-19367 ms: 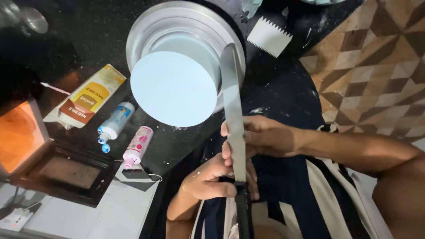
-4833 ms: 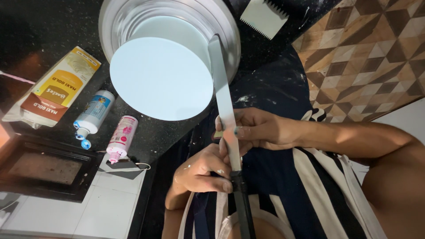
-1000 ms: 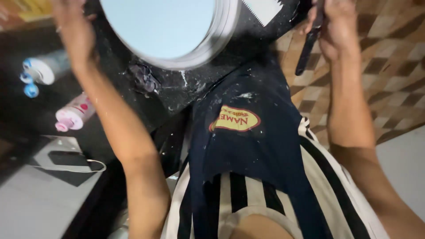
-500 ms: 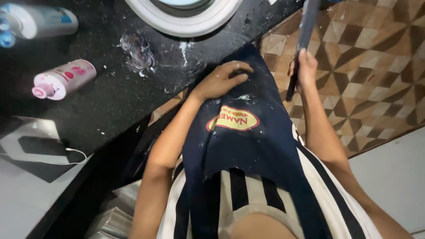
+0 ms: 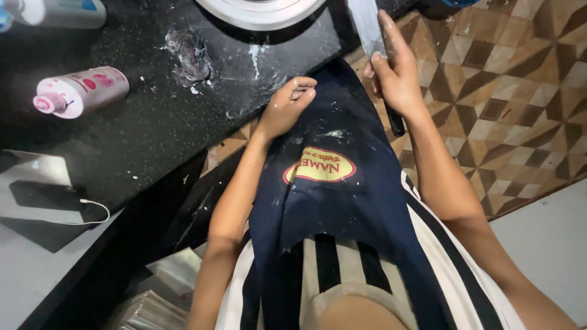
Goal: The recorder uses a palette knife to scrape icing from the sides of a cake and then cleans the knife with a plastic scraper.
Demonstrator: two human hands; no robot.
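My right hand (image 5: 397,76) grips the black handle of a long flat metal spatula (image 5: 367,24), whose blade runs up past the top edge. My left hand (image 5: 286,109) rests with curled fingers on the top of my dark blue apron (image 5: 330,183), just below the counter's edge, holding nothing. The white rim of the round turntable (image 5: 260,9) shows at the top; whatever sits on it is out of view.
On the black speckled counter (image 5: 140,122) lie a small pink and white bottle (image 5: 79,91), a white bottle (image 5: 58,12) at the top left, and icing smears (image 5: 189,55). A phone with a white cable (image 5: 55,205) lies at the left. Patterned floor tiles (image 5: 507,91) are at right.
The view has dropped from the turntable towards my apron. My right hand has brought the spatula down beside the counter's edge, and my left hand has settled on the apron.
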